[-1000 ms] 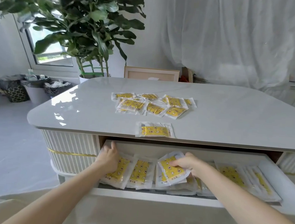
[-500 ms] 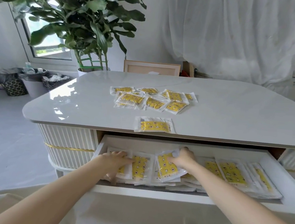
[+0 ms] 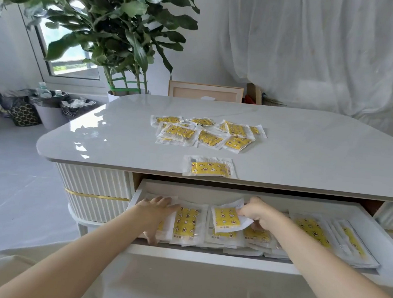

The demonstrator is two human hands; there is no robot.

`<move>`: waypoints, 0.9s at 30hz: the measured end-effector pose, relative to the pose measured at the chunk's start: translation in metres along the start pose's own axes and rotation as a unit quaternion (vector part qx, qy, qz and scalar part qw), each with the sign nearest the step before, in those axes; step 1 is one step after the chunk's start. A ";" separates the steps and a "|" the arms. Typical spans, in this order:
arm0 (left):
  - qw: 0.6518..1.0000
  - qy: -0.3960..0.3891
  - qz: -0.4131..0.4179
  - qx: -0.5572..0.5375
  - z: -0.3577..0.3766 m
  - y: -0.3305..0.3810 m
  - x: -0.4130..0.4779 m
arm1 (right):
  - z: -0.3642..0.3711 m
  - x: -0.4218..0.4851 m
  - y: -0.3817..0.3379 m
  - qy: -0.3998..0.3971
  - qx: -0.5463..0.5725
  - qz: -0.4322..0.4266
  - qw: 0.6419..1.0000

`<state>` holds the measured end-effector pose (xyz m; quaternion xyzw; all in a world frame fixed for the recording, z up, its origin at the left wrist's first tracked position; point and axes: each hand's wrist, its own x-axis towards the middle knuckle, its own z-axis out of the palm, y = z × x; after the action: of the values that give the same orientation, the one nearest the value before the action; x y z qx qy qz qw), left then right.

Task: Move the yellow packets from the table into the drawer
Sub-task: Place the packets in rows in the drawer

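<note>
Foliage of a potted plant (image 3: 106,24) fills the upper left of the frame, with lined waste bins (image 3: 50,106) on the floor beneath it. Right of them starts the glossy table (image 3: 97,136), and below its near edge the drawer (image 3: 206,255) stands pulled open.

At the drawer's left end the left hand (image 3: 155,212) lies flat with straight fingers, pressing on the packets there and gripping nothing. Just beside it a star-print packet (image 3: 185,223) lies flat.

At centre frame, on the tabletop, a loose pile of yellow packets (image 3: 206,133) sits well back, and a lone packet (image 3: 209,167) rests at the near edge. Below these, a tilted packet (image 3: 226,219) is pinched by its white border in the right hand (image 3: 261,215), over the layer in the drawer (seemingly not laid down yet). More stowed packets (image 3: 313,231) overlap toward the lower right.

The job looks well along, perhaps past half. The drawer floor is largely covered, but the pile and the lone packet are left to move.
</note>
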<state>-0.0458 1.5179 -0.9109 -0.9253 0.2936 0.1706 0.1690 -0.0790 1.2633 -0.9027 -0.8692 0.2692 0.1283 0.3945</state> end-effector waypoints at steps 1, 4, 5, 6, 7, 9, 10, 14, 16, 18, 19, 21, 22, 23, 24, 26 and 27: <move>1.000 -0.001 -0.004 -0.009 0.001 -0.001 -0.001 | 0.001 -0.002 -0.001 -0.011 0.025 0.003 1.000; 1.000 -0.006 -0.010 -0.028 0.003 -0.001 -0.002 | 0.013 -0.011 -0.012 -0.069 0.066 0.002 0.995; 1.000 -0.008 -0.010 -0.028 0.004 -0.002 -0.002 | 0.019 -0.013 -0.017 -0.088 0.071 0.000 0.994; 0.999 -0.011 -0.012 -0.028 0.005 -0.002 -0.001 | 0.026 -0.014 -0.023 -0.104 0.080 -0.002 0.991; 0.999 -0.013 -0.015 -0.027 0.006 -0.003 -0.001 | 0.032 -0.014 -0.028 -0.115 0.097 -0.002 0.989; 0.999 -0.020 -0.023 -0.026 0.007 -0.004 0.000 | 0.041 -0.016 -0.039 -0.138 0.133 -0.001 0.981; 0.999 -0.023 -0.025 -0.027 0.007 -0.004 0.001 | 0.046 -0.016 -0.042 -0.146 0.143 -0.002 0.979; 1.000 -0.020 -0.018 -0.012 0.008 -0.006 0.003 | 0.062 -0.012 -0.049 -0.160 0.130 -0.008 0.978; 1.000 -0.017 -0.017 -0.008 0.007 -0.006 0.001 | 0.066 -0.008 -0.048 -0.126 0.100 -0.016 0.987; 1.000 -0.015 -0.016 -0.004 0.005 -0.005 0.000 | 0.064 -0.008 -0.047 -0.081 0.051 -0.025 0.995; 1.000 -0.014 -0.015 -0.004 0.004 -0.004 -0.001 | 0.061 -0.011 -0.046 -0.058 0.025 -0.031 0.997; 1.000 -0.008 -0.016 -0.005 0.002 -0.002 -0.003 | 0.056 -0.015 -0.044 -0.029 -0.022 -0.047 0.998; 1.000 -0.001 -0.016 -0.008 0.000 0.000 -0.005 | 0.053 -0.016 -0.042 -0.019 -0.046 -0.059 0.997; 1.000 0.009 -0.017 -0.014 -0.003 0.002 -0.007 | 0.050 -0.020 -0.042 -0.011 -0.070 -0.073 0.995; 0.999 0.021 -0.017 -0.021 -0.007 0.004 -0.009 | 0.047 -0.023 -0.042 -0.011 -0.090 -0.088 0.992; 0.998 0.042 -0.015 -0.034 -0.015 0.007 -0.015 | 0.041 -0.032 -0.042 -0.028 -0.108 -0.119 0.987; 0.998 0.050 -0.018 -0.035 -0.020 0.008 -0.018 | 0.037 -0.039 -0.042 -0.042 -0.114 -0.137 0.983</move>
<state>-0.0605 1.5122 -0.8876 -0.9432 0.2786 0.1314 0.1244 -0.0871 1.3287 -0.8843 -0.9311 0.1142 0.1388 0.3173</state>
